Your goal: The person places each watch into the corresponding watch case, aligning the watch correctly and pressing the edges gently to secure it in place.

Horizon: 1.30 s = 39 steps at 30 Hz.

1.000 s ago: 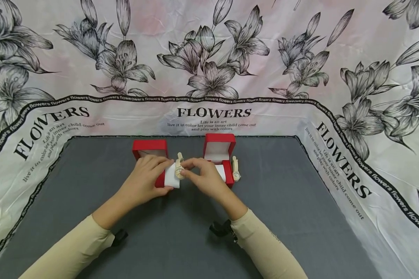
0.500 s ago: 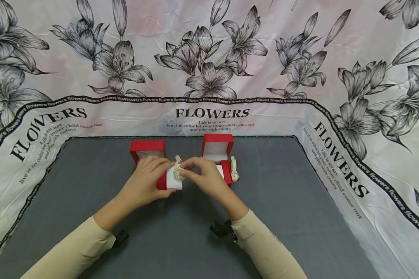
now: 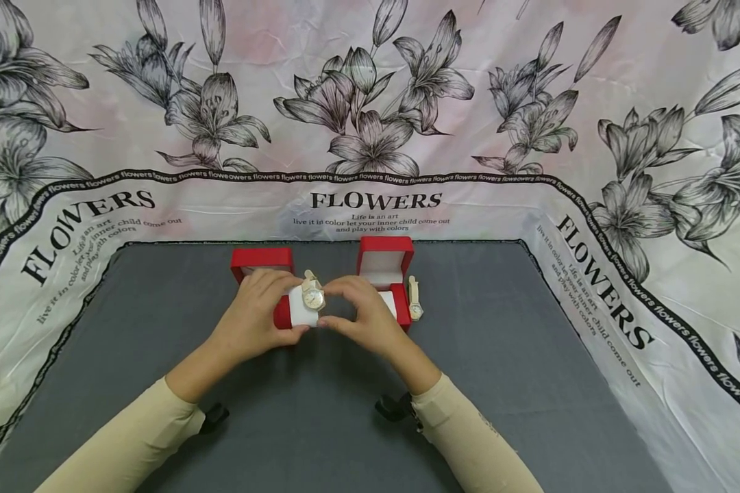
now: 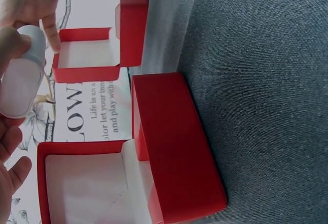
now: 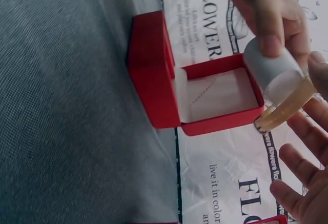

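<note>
My left hand point(image 3: 247, 313) grips a white watch cushion point(image 3: 299, 313), thumb on the near side and fingers over the far side. The cushion is raised above its opened red box point(image 5: 148, 78), with its flat oval end visible in the left wrist view. Against the cushion's right end lies a cream-strapped wristwatch point(image 3: 312, 296), dial up. Thumb and index finger of my right hand point(image 3: 370, 311) hold the watch at its right side. In the right wrist view the pale strap point(image 5: 285, 109) runs out from under the right thumb, its other fingers spread apart.
A second opened red box point(image 3: 386, 257) with a white cushion inside stands to the right. Beside it lies another cream-strapped watch point(image 3: 414, 299). Both boxes sit near the far edge of the grey cloth point(image 3: 481, 342), before a flower-printed sheet point(image 3: 222, 205).
The watch has turned so its dial faces up more fully and shifted slightly left onto the cushion. My right thumb has moved down from the dial toward the cushion's near corner.
</note>
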{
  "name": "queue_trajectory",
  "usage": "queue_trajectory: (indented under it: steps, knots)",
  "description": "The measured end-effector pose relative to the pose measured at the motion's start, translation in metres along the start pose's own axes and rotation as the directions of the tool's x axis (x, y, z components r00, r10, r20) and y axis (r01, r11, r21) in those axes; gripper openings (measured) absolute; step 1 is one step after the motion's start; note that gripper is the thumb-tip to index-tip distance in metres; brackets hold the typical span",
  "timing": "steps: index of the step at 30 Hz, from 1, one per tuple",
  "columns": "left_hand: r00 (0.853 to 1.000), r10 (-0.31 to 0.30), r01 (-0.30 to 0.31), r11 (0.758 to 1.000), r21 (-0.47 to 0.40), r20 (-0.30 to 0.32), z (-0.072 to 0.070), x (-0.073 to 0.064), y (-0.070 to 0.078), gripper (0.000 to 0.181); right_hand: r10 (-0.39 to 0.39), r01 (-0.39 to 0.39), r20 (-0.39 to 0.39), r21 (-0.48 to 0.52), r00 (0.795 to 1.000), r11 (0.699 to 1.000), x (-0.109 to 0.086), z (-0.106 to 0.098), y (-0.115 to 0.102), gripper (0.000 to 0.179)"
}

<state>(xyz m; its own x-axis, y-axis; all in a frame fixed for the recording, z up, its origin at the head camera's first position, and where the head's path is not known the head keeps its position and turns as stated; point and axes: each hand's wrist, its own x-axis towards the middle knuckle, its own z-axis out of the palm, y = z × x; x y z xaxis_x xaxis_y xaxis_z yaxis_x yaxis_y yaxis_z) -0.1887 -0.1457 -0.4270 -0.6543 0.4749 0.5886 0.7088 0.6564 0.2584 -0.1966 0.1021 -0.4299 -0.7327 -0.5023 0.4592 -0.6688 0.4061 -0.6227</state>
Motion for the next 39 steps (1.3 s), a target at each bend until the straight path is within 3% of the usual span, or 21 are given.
queue_trajectory:
  steps: [5, 8, 17, 26, 31, 39]
  knots:
    - [1.0, -0.019, 0.019, 1.0, -0.013, -0.013, -0.002, 0.0, 0.0, 0.076, -0.106, 0.108, 0.019, -0.121, 0.994, 0.987, -0.001, 0.001, 0.005, 0.05]
    - [0.999, -0.022, 0.022, 1.0, -0.013, -0.027, -0.003, 0.001, 0.0, 0.077, -0.129, 0.129, 0.011, -0.163, 0.992, 0.978, -0.001, 0.001, 0.005, 0.049]
    - [0.998, -0.035, 0.034, 0.999, -0.011, -0.046, -0.002, 0.007, 0.004, 0.074, -0.112, 0.096, -0.053, -0.23, 0.992, 0.968, -0.007, 0.004, 0.004, 0.032]
    - [0.996, -0.079, 0.079, 0.997, 0.008, -0.046, 0.001, 0.007, 0.008, 0.071, -0.166, 0.127, -0.141, -0.252, 0.976, 0.959, -0.014, 0.012, 0.004, 0.022]
    - [0.996, -0.064, 0.066, 0.998, 0.026, -0.059, 0.004, 0.005, 0.01, 0.069, -0.191, 0.133, -0.177, -0.294, 0.966, 0.947, -0.018, 0.017, 0.0, 0.021]
    - [0.994, -0.038, 0.042, 0.999, 0.033, -0.104, 0.009, 0.014, 0.016, 0.068, -0.193, 0.1, -0.254, -0.338, 0.948, 0.936, -0.024, 0.014, -0.007, 0.021]
